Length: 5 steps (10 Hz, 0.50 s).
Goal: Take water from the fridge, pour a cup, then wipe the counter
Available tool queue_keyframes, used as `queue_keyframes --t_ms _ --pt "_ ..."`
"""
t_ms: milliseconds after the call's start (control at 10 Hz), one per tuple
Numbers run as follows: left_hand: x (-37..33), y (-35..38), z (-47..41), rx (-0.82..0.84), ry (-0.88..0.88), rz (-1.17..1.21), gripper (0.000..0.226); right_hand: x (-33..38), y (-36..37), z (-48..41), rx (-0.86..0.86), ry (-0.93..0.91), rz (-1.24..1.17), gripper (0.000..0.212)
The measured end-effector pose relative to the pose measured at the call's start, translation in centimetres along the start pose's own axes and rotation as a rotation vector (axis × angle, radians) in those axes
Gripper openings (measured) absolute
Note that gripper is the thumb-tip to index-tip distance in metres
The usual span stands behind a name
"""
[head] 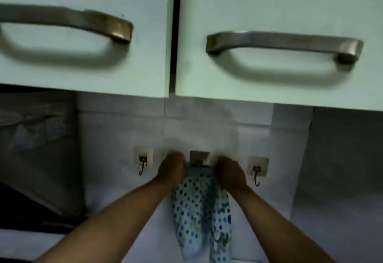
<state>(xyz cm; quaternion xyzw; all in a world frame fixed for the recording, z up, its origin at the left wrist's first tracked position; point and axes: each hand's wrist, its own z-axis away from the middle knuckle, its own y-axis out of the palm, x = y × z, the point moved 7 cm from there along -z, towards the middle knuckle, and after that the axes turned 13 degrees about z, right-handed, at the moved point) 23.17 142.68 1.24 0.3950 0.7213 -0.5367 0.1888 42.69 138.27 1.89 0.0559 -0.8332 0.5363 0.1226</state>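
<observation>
A light blue cloth with coloured dots [199,211] hangs down the tiled wall from the middle hook [199,160]. My left hand [173,168] grips the cloth's top edge on the left side of the hook. On the right side, my right hand [230,172] grips the same top edge. Both fists are closed on the fabric right at the hook. The bottle, the cup and the counter are out of view.
Two pale green wall cabinet doors [269,80] with metal bar handles [284,43] hang close above. An empty hook [143,161] sits to the left and another [257,169] to the right. A dark range hood [37,159] fills the left side.
</observation>
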Motion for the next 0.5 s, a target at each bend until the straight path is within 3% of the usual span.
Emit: queue_keyframes --t_ms 100,200,300,500 --pt "2.0 3.4 1.1 0.035 -0.082 -0.023 0.017 -0.6 3.6 1.0 0.091 0.029 0.061 0.028" --pt "2.1 5.6 2.4 0.039 -0.139 0.050 0.034 -0.7 6.7 2.3 0.188 0.063 0.002 0.032" --pt "1.7 6.3 3.3 0.036 -0.165 0.183 0.038 0.0 8.0 3.1 0.226 0.047 -0.063 0.035" --pt "1.7 4.7 5.0 -0.044 -0.108 0.189 0.026 -0.5 6.4 3.9 0.095 0.059 -0.086 0.038"
